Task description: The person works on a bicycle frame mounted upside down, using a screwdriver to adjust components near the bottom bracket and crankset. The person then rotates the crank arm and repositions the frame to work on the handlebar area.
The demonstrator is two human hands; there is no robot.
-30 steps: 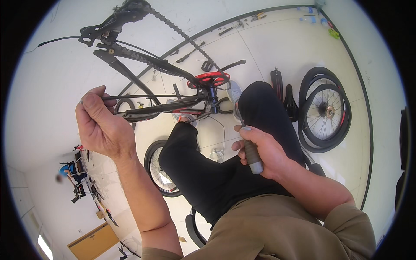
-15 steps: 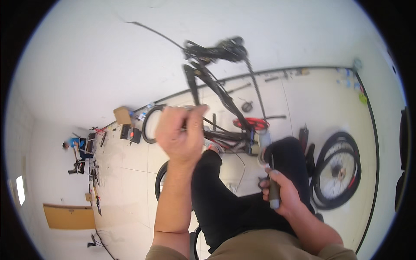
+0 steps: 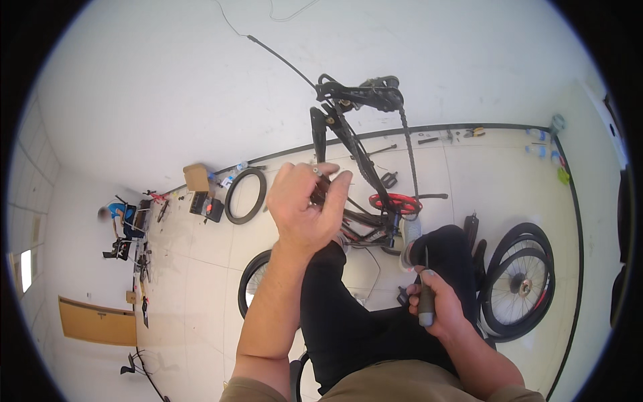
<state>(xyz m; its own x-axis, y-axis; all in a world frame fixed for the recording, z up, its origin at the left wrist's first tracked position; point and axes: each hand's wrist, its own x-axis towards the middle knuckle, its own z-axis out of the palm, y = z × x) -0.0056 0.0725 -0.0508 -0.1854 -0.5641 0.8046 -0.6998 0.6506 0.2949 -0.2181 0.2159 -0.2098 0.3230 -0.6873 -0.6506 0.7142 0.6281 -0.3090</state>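
My left hand (image 3: 301, 209) is raised in front of a black bicycle frame (image 3: 355, 144), fingers curled and thumb bent toward them. A small metallic spot shows by the index finger, but what the fingers hold is hidden. Over my right thigh, my right hand (image 3: 443, 305) is closed round the grey handle of a screwdriver (image 3: 426, 305), its thin shaft pointing up and away. The frame carries a rear derailleur (image 3: 385, 92) with a hanging chain (image 3: 410, 151), and a red chainring (image 3: 396, 203) low down near my shoe (image 3: 410, 231).
Two wheels (image 3: 516, 285) lie overlapped at the right. A loose tyre (image 3: 245, 196), a cardboard box (image 3: 196, 177) and a black toolbox (image 3: 206, 207) are at the left. Pliers (image 3: 475, 132), bottles (image 3: 536, 144) and a pedal (image 3: 388, 179) lie near the wall. Another person (image 3: 119, 213) sits far left.
The view has shifted, so the bicycle frame appears lower and farther right. My left hand has moved rightward, its thumb now farther from the index finger. My right hand keeps its grip on the screwdriver.
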